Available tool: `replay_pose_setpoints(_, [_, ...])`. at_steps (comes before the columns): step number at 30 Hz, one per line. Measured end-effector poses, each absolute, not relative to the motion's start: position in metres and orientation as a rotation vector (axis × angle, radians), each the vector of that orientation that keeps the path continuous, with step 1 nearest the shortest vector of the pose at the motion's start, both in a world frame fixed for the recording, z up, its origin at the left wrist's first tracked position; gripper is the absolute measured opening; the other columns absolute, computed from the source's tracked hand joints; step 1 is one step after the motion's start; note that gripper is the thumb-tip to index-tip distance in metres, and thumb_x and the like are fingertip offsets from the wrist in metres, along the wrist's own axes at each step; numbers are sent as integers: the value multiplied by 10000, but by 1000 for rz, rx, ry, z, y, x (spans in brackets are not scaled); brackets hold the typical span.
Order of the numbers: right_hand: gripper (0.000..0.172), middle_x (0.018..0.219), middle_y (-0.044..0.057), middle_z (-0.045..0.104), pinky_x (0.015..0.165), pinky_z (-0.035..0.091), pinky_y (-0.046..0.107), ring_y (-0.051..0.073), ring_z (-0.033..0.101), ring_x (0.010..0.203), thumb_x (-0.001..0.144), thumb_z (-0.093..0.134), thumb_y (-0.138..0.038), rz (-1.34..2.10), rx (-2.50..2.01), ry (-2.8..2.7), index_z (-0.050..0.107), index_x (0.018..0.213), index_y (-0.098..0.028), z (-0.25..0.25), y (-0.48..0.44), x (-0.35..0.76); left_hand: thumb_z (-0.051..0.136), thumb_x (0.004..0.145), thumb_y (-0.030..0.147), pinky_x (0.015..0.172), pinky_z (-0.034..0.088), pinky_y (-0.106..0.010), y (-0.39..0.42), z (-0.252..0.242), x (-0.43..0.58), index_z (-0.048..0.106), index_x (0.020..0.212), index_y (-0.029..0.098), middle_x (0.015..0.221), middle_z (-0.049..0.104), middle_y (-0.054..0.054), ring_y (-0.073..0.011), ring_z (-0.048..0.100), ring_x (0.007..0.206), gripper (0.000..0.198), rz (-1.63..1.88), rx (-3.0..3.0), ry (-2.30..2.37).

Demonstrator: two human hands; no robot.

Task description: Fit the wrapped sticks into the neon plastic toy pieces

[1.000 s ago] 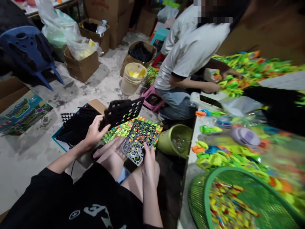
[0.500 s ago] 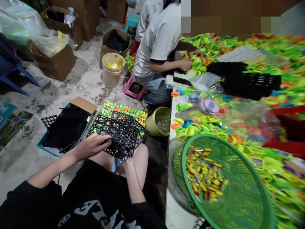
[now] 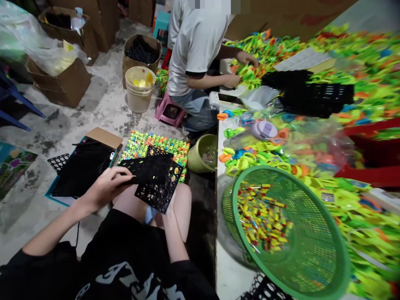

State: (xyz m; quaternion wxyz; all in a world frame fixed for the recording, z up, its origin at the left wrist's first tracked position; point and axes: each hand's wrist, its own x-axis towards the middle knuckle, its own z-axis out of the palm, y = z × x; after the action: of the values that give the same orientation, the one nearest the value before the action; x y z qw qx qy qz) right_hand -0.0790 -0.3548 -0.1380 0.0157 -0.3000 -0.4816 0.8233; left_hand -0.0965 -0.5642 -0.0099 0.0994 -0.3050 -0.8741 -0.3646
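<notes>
My left hand pinches the left edge of a black perforated sheet, which is tilted over my lap. Under it lies another black lattice sheet, with round and long holes. My right hand is beneath that lower sheet, its fingers hidden by it. Beyond the sheets, a dense block of small yellow, green and orange pieces sits low in front of my knees. At the left stands an open box filled with black sheets, one lattice piece sticking out of its side.
The table on the right bears a green basket with small yellow-red pieces and heaps of bright plastic parts. A green bucket stands by its edge. Ahead, a person sits on a pink stool, near a white bucket.
My left hand has lifted the edge of the top black sheet and tilted it, uncovering more of the lower sheet. The whole view has shifted slightly.
</notes>
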Motion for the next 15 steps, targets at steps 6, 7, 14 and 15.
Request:
replay_pose_setpoints(6, [427,875,18,731,1020,375,247,65,600,1053,856,319,-367,2657,-909,-1408,696,817,-171,-125,-355,-82,679,793,298,663,451,-204,-576,-8,-115,680,1017,186,824,609,-5,-104,546,702,250,-1804,88,-2355])
replay_pose_setpoints(7, [427,883,21,731,1007,391,252,70,602,1050,857,328,-376,2674,-898,-1400,699,836,-167,-124,-355,-82,695,776,308,623,437,-188,-579,-11,-118,682,1026,186,770,589,9,-85,513,641,278,-1956,199,-2241])
replay_pose_setpoints(14, [479,954,50,730,875,495,261,117,665,935,870,366,-456,2769,-908,-1328,685,1009,-127,-140,-354,-77,771,689,261,489,369,-124,-586,-21,-123,710,960,179,798,570,3,-30,425,558,289,-2557,470,-1667])
replay_pose_setpoints(15, [499,966,54,728,867,503,264,124,667,944,873,366,-479,2778,-922,-1316,679,1033,-125,-141,-354,-77,774,683,256,483,366,-123,-584,-22,-122,712,946,174,787,563,4,-30,422,555,282,-2580,481,-1650])
